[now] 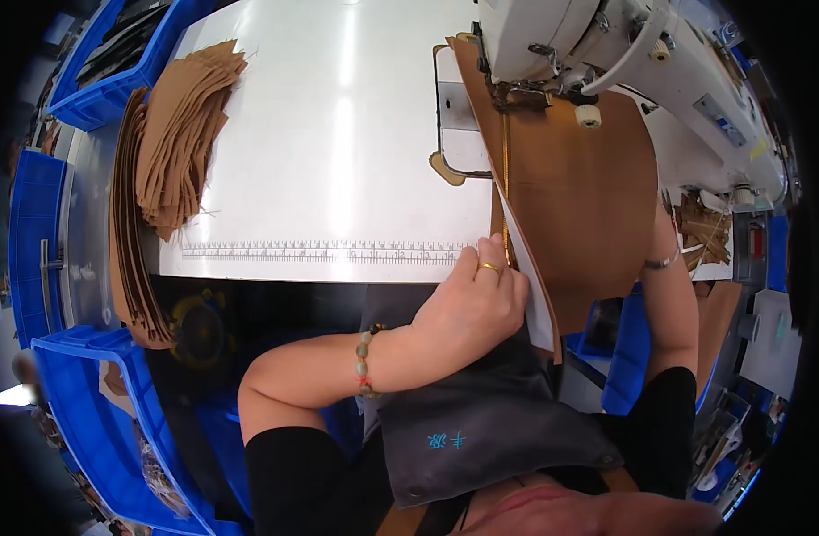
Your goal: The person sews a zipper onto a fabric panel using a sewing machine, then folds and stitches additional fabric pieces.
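Observation:
A brown panel (575,196), leather-like with a pale backing, lies under the head of a white sewing machine (552,36) and hangs past the table's front edge. Along its left side runs a gold zipper (506,170) on a narrow brown strip. My left hand (485,295), with a ring and a beaded bracelet, has its fingers pressed together on the lower end of the zipper and strip, beside the panel's folded edge. At the panel's right side is my right hand (663,234); only the wrist area shows and its fingers are hidden.
A white table (338,170) has a printed ruler (338,253) along its front edge. Stacked brown pieces (182,134) lie at its left, with longer strips (128,241) hanging over the edge. Blue bins (97,393) stand left; brown scraps (704,228) lie right.

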`<control>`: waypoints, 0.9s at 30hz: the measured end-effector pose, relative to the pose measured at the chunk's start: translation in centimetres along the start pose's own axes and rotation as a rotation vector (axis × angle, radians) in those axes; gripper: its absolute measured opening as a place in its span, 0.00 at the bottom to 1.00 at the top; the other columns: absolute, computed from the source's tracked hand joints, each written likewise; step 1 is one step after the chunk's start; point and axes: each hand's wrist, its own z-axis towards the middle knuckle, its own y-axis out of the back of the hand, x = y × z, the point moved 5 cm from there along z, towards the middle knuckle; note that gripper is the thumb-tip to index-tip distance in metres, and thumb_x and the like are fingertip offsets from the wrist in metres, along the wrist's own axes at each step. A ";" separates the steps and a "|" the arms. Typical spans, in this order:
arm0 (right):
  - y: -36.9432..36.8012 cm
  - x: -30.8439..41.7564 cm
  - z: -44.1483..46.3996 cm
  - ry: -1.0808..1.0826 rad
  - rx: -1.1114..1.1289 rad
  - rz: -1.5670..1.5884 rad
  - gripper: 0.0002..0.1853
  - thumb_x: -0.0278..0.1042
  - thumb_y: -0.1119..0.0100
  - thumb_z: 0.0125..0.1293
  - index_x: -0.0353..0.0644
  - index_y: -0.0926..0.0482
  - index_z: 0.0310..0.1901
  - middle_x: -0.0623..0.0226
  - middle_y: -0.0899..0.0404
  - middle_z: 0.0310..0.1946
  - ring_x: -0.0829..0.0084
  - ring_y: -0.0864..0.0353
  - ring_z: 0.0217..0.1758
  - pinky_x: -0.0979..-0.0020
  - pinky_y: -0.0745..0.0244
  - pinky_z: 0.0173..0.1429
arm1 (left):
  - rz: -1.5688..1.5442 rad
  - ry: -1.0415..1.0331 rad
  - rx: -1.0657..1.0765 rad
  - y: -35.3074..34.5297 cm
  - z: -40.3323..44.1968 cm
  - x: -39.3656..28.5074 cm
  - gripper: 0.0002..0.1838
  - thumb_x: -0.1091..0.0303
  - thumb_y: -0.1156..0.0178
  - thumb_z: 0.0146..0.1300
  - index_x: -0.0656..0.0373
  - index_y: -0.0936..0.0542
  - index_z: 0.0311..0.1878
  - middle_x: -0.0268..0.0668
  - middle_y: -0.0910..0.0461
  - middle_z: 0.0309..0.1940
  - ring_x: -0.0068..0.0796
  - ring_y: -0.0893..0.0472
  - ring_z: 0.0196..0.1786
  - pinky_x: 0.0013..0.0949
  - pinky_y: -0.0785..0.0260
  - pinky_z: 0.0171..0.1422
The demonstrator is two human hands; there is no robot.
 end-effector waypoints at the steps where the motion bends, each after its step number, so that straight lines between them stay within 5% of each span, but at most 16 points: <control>1: -0.3 -0.1 -2.3 0.005 -0.012 -0.028 0.30 0.25 0.41 0.75 0.34 0.35 0.76 0.64 0.15 0.51 0.75 0.15 0.48 0.75 0.21 0.53 | 0.017 0.002 0.020 0.0 0.1 0.0 0.10 0.70 0.39 0.58 0.66 0.19 0.40 0.56 0.13 0.51 0.43 0.17 0.54 0.36 0.24 0.55; 14: -5.0 -2.6 -11.6 -0.069 0.136 -0.036 0.32 0.24 0.40 0.74 0.35 0.36 0.77 0.64 0.16 0.51 0.76 0.16 0.50 0.74 0.22 0.55 | -0.017 -0.047 0.041 0.5 0.1 0.7 0.19 0.71 0.38 0.54 0.69 0.18 0.50 0.51 0.14 0.48 0.41 0.18 0.54 0.37 0.24 0.60; 16: -4.8 -2.5 -11.6 -0.062 0.139 -0.045 0.32 0.24 0.40 0.74 0.35 0.36 0.78 0.64 0.16 0.51 0.76 0.16 0.50 0.74 0.22 0.56 | -0.068 -0.057 -0.008 0.7 0.4 0.6 0.10 0.71 0.37 0.55 0.70 0.17 0.37 0.60 0.13 0.46 0.49 0.15 0.52 0.41 0.22 0.59; 21: -3.0 -0.8 -12.5 -0.038 0.141 -0.185 0.33 0.24 0.40 0.73 0.36 0.37 0.78 0.64 0.16 0.51 0.76 0.16 0.51 0.74 0.23 0.57 | -0.045 -0.061 -0.003 0.6 0.3 0.4 0.10 0.71 0.38 0.57 0.70 0.17 0.37 0.60 0.13 0.47 0.49 0.16 0.53 0.42 0.22 0.60; 24: 0.6 2.9 -13.1 0.168 -0.142 -0.408 0.34 0.23 0.39 0.73 0.36 0.37 0.78 0.64 0.16 0.51 0.76 0.17 0.51 0.74 0.23 0.57 | -0.028 -0.043 0.004 0.5 -0.2 0.0 0.12 0.70 0.39 0.59 0.70 0.16 0.39 0.60 0.13 0.48 0.50 0.16 0.54 0.44 0.21 0.61; 26: 2.3 5.5 -13.7 0.462 -0.462 -0.621 0.25 0.22 0.40 0.74 0.36 0.27 0.71 0.63 0.16 0.49 0.74 0.16 0.49 0.73 0.21 0.54 | -0.027 -0.044 0.017 0.4 -0.8 -0.4 0.13 0.70 0.39 0.60 0.71 0.16 0.41 0.60 0.13 0.49 0.51 0.16 0.55 0.45 0.21 0.62; 27: 0.7 5.5 -14.0 0.558 -0.424 -0.724 0.19 0.23 0.40 0.74 0.37 0.23 0.65 0.63 0.16 0.49 0.74 0.16 0.48 0.73 0.21 0.52 | -0.006 -0.047 0.057 0.2 -1.3 -0.6 0.16 0.69 0.39 0.61 0.71 0.16 0.47 0.60 0.15 0.52 0.51 0.17 0.58 0.47 0.21 0.63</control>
